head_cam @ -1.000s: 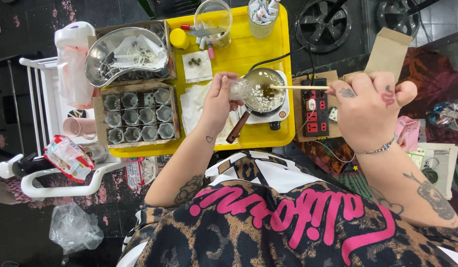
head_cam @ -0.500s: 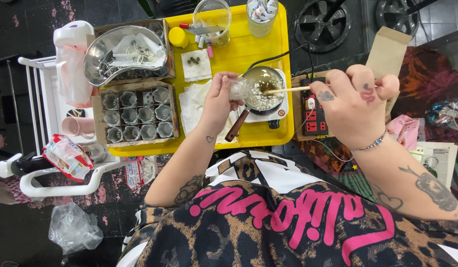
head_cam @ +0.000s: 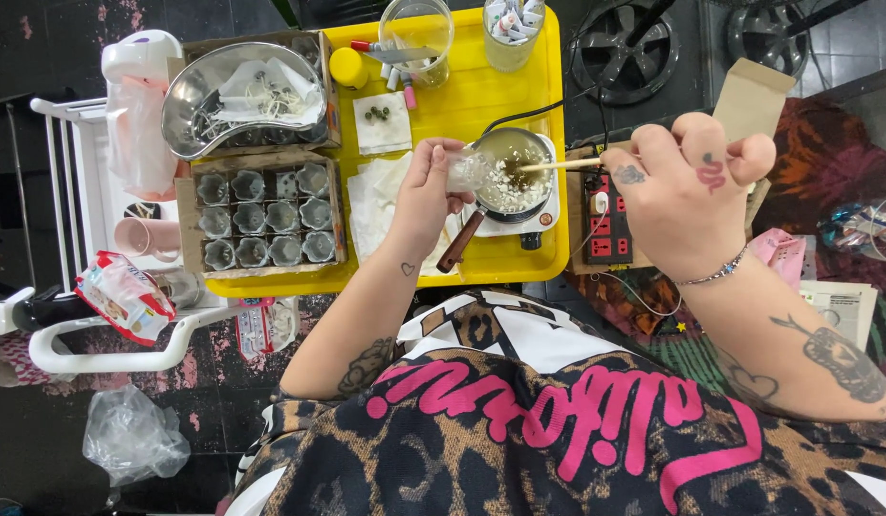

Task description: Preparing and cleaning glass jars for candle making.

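Note:
A small metal pot (head_cam: 512, 167) with a brown wooden handle sits on a white hot plate (head_cam: 541, 222) on a yellow tray (head_cam: 481, 96). White flakes lie in the pot's liquid. My left hand (head_cam: 426, 191) holds a clear plastic cup (head_cam: 470, 170), tipped sideways with its mouth at the pot's rim. My right hand (head_cam: 687, 191) is closed on a thin wooden stick (head_cam: 558, 164), and the stick's far end dips into the pot.
A cardboard box (head_cam: 261, 218) holds several small grey moulds, left of my left hand. Behind it lies a kidney-shaped metal basin (head_cam: 242, 100). White tissues (head_cam: 376, 196), a glass jar (head_cam: 416, 38), a power strip (head_cam: 610, 215) and a white cart frame (head_cam: 99, 354) surround the tray.
My right hand has shifted slightly left with the stick, stirring in the pot. The left hand keeps the cup tipped at the rim.

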